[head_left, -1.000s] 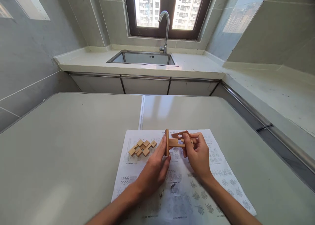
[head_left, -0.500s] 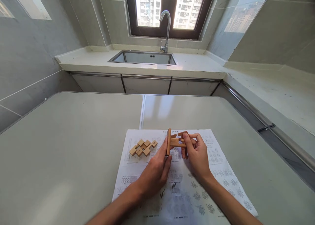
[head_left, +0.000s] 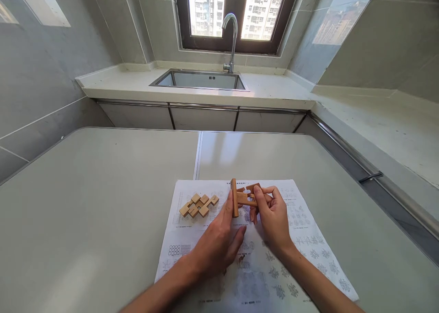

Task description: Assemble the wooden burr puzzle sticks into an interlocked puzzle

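Observation:
A partly joined wooden puzzle (head_left: pixel 242 197) of notched sticks is held just above a printed instruction sheet (head_left: pixel 274 267). My right hand (head_left: pixel 272 219) is closed around its right side, thumb on top. My left hand (head_left: pixel 219 240) has its fingers stretched out, with the fingertips against the upright stick on the puzzle's left end. A second cluster of interlocked wooden blocks (head_left: pixel 198 204) lies on the sheet's upper left corner, apart from both hands.
The sheet lies on a pale grey table (head_left: pixel 85 203) with a seam down its middle. Beyond it runs a counter with a steel sink (head_left: pixel 199 80) and a tap (head_left: pixel 230 39) under a window. A second counter runs along the right.
My left hand's fingers have loosened and spread out, now only touching the upright stick. The puzzle has turned slightly in my right hand.

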The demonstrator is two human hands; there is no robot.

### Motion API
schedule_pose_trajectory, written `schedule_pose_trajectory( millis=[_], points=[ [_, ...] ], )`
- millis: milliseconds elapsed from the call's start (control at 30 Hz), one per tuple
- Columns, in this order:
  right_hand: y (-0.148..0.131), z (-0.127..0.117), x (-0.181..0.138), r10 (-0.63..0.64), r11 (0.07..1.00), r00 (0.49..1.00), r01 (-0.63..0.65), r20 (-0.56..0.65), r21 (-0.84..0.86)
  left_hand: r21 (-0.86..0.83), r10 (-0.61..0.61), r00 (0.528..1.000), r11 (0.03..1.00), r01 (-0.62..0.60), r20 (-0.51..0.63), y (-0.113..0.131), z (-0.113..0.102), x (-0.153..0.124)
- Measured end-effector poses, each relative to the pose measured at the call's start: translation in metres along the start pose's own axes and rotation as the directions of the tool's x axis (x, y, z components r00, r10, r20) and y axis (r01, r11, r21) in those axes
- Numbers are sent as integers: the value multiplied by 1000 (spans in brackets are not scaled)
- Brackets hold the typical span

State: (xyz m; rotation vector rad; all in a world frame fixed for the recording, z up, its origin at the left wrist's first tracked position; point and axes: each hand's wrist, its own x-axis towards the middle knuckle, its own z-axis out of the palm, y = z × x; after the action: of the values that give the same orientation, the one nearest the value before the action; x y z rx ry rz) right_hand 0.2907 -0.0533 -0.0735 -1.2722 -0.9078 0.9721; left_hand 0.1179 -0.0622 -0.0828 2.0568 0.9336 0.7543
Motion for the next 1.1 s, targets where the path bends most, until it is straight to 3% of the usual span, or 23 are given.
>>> schedule_pose_trajectory(
  millis=[367,867,1100],
  points=[
    [-3,-4,5,55,998,996,-57,70,37,-258,-69,987,966,30,-145,3,-6,2],
    [1,-7,6,93,989,989,-105,118,106,-372,-52,996,928,21,-73,4,-12,6],
    [4,-6,4,87,991,994,-94,73,93,-419,-64,996,908,30,-68,2,-11,6]
  ],
)
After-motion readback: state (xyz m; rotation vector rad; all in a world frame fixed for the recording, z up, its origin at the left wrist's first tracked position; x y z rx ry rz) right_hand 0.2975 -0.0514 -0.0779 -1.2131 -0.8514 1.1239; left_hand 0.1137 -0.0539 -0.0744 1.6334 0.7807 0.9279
